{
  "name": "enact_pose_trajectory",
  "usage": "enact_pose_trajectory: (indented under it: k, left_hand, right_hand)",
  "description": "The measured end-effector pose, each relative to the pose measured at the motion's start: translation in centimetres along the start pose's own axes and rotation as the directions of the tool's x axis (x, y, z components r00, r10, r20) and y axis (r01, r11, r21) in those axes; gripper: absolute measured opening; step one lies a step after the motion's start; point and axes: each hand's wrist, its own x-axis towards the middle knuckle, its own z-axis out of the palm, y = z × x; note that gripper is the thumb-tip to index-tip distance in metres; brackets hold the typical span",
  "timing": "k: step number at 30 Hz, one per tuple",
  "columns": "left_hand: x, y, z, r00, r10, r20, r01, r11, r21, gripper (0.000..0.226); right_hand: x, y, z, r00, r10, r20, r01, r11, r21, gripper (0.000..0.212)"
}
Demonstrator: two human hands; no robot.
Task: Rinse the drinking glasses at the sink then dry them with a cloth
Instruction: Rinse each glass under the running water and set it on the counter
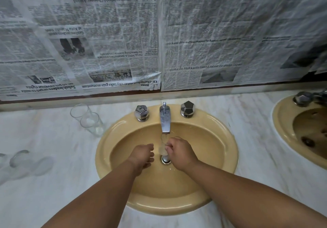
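right hand pinches a glass just under the spout, over the drain, likely so rinse water falls straight out. left hand beside it, fingers loosely curled, holding nothing. two more glasses wait upright on the counter, left of the sink.

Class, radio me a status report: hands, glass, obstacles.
Right hand grips glass under tap. Left hand open, empty, over basin. Two glasses upright on counter. Nothing blocking.
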Motion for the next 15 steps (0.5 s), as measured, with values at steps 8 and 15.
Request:
enact_pose_trajectory:
  k: [8,15]
  left_hand:
    - [4.2,0.6,2.3,0.913,-0.103,0.395,0.336,0.739,-0.584,0.052]
    - [6.0,1.0,1.4,0.905,-0.057,0.422,0.299,0.790,-0.535,0.040]
  right_hand:
    - [0.0,-0.4,-0.3,0.983,0.102,0.152,-0.143,0.947,0.289,0.020]
    - [2.9,0.2,1.5,0.913,0.107,0.393,-0.230,0.932,0.279,0.026]
